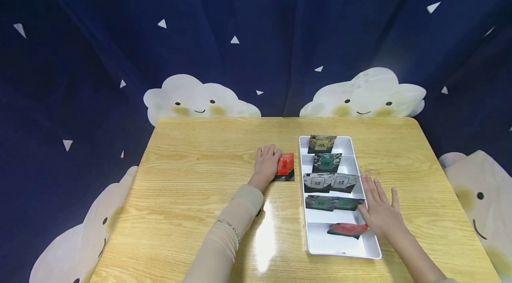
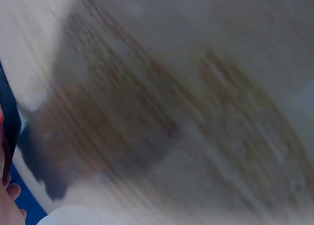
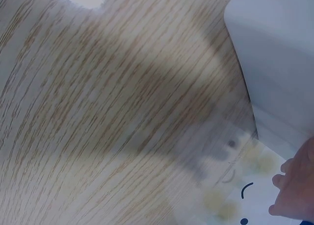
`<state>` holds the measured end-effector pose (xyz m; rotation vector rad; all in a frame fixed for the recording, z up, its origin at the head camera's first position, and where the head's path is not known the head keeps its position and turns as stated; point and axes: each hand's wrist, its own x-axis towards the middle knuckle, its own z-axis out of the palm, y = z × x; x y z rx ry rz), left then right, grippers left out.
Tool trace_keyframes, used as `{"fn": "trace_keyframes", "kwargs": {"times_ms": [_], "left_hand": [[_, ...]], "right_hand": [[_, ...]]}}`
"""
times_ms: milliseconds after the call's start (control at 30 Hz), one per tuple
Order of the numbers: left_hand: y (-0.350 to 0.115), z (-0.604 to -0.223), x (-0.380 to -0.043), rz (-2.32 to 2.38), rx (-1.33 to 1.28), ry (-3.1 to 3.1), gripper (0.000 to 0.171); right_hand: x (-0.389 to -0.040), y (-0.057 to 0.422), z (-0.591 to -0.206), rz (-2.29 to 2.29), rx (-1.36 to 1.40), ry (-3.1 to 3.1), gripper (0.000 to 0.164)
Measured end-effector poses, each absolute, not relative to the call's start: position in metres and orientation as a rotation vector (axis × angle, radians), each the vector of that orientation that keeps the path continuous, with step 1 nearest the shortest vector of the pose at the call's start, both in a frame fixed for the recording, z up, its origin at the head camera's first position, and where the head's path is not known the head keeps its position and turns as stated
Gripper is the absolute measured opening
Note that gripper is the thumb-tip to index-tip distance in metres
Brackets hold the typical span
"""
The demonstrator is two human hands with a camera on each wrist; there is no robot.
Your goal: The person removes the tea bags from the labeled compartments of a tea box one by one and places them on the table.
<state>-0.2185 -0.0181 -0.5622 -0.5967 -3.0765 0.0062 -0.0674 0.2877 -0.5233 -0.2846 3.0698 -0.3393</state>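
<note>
My left hand grips the left edge of a red-and-black sachet, left of the white tray; the fingers cover part of it. At the left wrist view's left edge, only a sliver of that hand shows. My right hand lies along the right side of the divided white tray, fingers straight and spread, thumb over the rim. In the right wrist view, part of this hand appears beside the tray wall. A red sachet leans in the tray's nearest compartment.
Further compartments hold a brown-and-yellow sachet, a dark green sachet, white-and-black sachets and green sachets. The tray stands on a wooden table. Behind it hangs a dark blue curtain with clouds.
</note>
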Motion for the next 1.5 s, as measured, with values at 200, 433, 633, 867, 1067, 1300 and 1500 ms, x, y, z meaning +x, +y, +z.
{"fn": "trace_keyframes", "kwargs": {"times_ms": [200,433,633,867,1067,1300,1500], "left_hand": [[-0.012,-0.566,-0.222,0.019,-0.522,-3.118,0.020],[-0.008,-0.574,-0.226,0.054,-0.473,-3.159,0.023],[-0.005,-0.577,-0.224,0.047,-0.430,-3.179,0.022],[-0.002,-0.576,-0.224,0.089,-0.408,-3.199,0.021],[0.000,-0.576,-0.225,0.128,-0.385,-3.219,0.022],[0.001,-0.577,-0.228,0.152,-0.373,-3.223,0.022],[0.001,-0.576,-0.229,0.146,-0.361,-3.232,0.027]], "right_hand": [[-0.067,0.289,-0.525,-0.346,-0.287,3.075,0.073],[-0.068,0.289,-0.525,-0.364,-0.281,3.076,0.072],[-0.068,0.289,-0.524,-0.369,-0.279,3.069,0.072],[-0.068,0.287,-0.522,-0.387,-0.274,3.053,0.071],[-0.068,0.288,-0.523,-0.378,-0.274,3.055,0.072],[-0.068,0.288,-0.524,-0.376,-0.290,3.070,0.072],[-0.068,0.288,-0.524,-0.381,-0.291,3.070,0.074]]}}
